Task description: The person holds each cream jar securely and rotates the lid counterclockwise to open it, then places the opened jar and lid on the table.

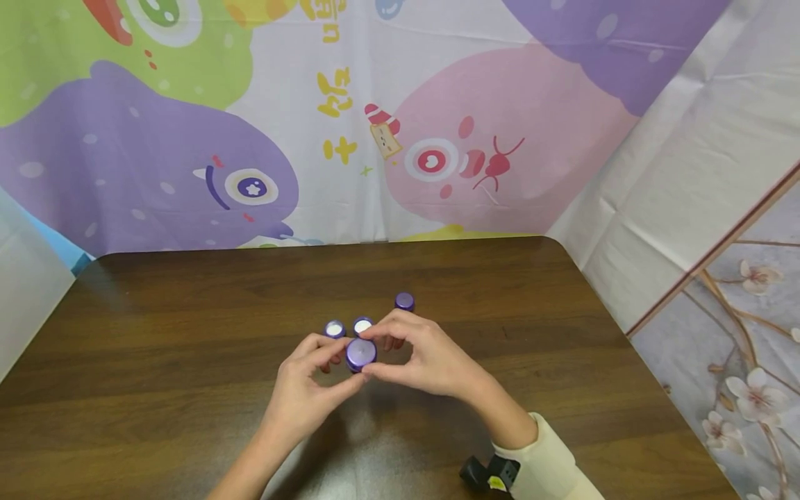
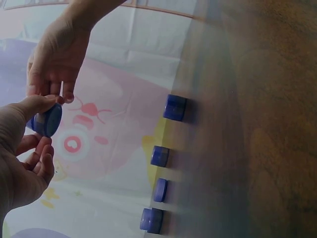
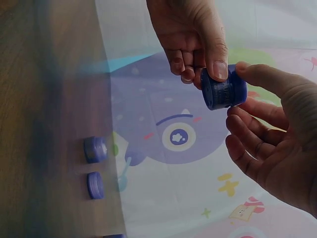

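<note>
Right between the two hands, below and left of centre in the head view, is a small purple lidded jar (image 1: 361, 355), lifted off the table. Its round top faces the camera, so its short axis runs roughly upright. The left hand (image 1: 304, 386) comes in from the left and the right hand (image 1: 433, 357) from the right, neither clearly nearer. Each pinches the jar between thumb and fingers; in the right-wrist view the left thumb presses the lettered lower band while the right hand's grip sits nearer the upper end. Just above the jar are two purple-rimmed pieces (image 1: 334, 329) with white centres, side by side; a dark purple capped pot (image 1: 404, 301) lies farther up and right. Beyond spread the brown wooden table (image 1: 175, 347) and, across the top, a cartoon-monster backdrop (image 1: 278, 90).
</note>
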`<state>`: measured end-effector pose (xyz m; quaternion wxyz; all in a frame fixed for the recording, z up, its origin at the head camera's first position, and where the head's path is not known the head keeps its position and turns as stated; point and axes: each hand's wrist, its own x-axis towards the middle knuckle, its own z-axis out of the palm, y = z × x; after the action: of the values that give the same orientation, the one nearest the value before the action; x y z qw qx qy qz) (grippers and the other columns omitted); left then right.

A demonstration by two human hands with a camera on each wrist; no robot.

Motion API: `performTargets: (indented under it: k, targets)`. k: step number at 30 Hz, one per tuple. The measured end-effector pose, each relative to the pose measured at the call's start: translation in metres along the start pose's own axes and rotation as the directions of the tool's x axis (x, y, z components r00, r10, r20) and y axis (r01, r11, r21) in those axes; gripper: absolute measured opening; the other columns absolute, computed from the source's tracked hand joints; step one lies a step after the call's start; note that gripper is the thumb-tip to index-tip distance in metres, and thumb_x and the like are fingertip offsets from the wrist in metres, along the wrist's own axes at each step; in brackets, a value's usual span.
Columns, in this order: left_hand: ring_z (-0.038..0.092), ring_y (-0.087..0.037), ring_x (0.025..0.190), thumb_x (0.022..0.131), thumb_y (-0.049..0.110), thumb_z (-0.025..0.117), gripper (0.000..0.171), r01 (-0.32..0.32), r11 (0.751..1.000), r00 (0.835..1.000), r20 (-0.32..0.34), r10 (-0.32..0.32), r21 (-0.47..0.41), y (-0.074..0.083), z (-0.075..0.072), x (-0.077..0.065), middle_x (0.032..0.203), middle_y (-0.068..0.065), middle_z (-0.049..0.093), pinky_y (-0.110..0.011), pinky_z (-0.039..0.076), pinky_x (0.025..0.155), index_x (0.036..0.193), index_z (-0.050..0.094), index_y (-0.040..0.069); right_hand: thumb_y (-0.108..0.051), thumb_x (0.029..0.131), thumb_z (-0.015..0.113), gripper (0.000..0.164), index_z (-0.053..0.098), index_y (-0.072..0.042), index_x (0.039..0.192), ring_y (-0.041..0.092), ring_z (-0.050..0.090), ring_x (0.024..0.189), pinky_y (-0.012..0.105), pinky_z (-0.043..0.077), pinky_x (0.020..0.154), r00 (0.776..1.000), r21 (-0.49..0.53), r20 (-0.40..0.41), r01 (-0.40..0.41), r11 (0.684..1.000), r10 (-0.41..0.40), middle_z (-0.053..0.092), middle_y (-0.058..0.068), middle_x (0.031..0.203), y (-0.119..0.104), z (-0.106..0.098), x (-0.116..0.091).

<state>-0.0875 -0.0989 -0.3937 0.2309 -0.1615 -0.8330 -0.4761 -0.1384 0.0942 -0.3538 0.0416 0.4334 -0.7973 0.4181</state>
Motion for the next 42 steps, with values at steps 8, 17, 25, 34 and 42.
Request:
performTargets:
  k: [8,17,25,34,42]
  targets:
    - [0.055,-0.011,0.076,0.065,0.010,0.085,0.038,-0.010,1.000,1.000,0.003,0.010,-0.007,-0.0007,0.0004,-0.0013,0.088,0.005,0.060,-0.021,0.046,0.064,0.101,0.072,0.008,-0.009,0.077,0.074,0.038,0.065,-0.005,0.114,0.007,0.058,0.083,0.018,0.051,0.076,0.998,0.003,0.066,0.015,1.000,-0.015,0.061,0.005,0.103,-0.0005,-0.0012,-0.0009]
    - [0.055,-0.011,0.076,0.064,0.007,0.085,0.038,-0.010,1.000,1.000,-0.007,0.010,-0.006,-0.0004,-0.0003,-0.0005,0.086,0.006,0.060,-0.021,0.046,0.063,0.100,0.073,0.008,-0.016,0.072,0.081,0.038,0.068,-0.007,0.106,0.014,0.060,0.080,0.018,0.050,0.072,1.000,0.013,-0.021,0.006,1.000,-0.006,0.065,0.001,0.097,-0.0005,-0.0006,0.0000]
    - [0.055,-0.010,0.076,0.065,0.011,0.085,0.037,-0.011,1.000,1.000,0.000,0.011,0.008,-0.0004,0.0006,-0.0008,0.087,0.006,0.060,-0.021,0.046,0.063,0.100,0.073,0.011,-0.009,0.077,0.073,0.035,0.066,-0.005,0.111,0.011,0.060,0.088,0.020,0.052,0.078,0.998,0.002,0.065,0.017,1.000,-0.017,0.061,0.005,0.102,-0.0012,-0.0013,0.0001]
    - [0.054,-0.007,0.077,0.064,0.008,0.084,0.039,-0.002,1.000,1.000,0.001,0.002,0.005,-0.0001,0.0001,-0.0002,0.087,0.006,0.060,-0.021,0.046,0.064,0.101,0.072,0.008,-0.017,0.072,0.081,0.039,0.067,-0.007,0.108,0.012,0.059,0.082,0.023,0.052,0.072,1.000,-0.002,-0.008,0.004,1.000,-0.004,0.064,0.002,0.098,-0.0019,-0.0023,0.0006]
    - [0.054,-0.006,0.076,0.065,0.011,0.085,0.038,-0.002,1.000,1.000,0.003,0.002,0.005,0.0000,0.0015,-0.0003,0.086,0.006,0.060,-0.021,0.046,0.063,0.101,0.073,0.009,-0.010,0.077,0.074,0.035,0.066,-0.005,0.112,0.014,0.061,0.085,0.022,0.052,0.077,0.998,-0.009,0.061,0.002,1.000,-0.001,0.062,0.005,0.101,-0.0016,-0.0029,-0.0001]
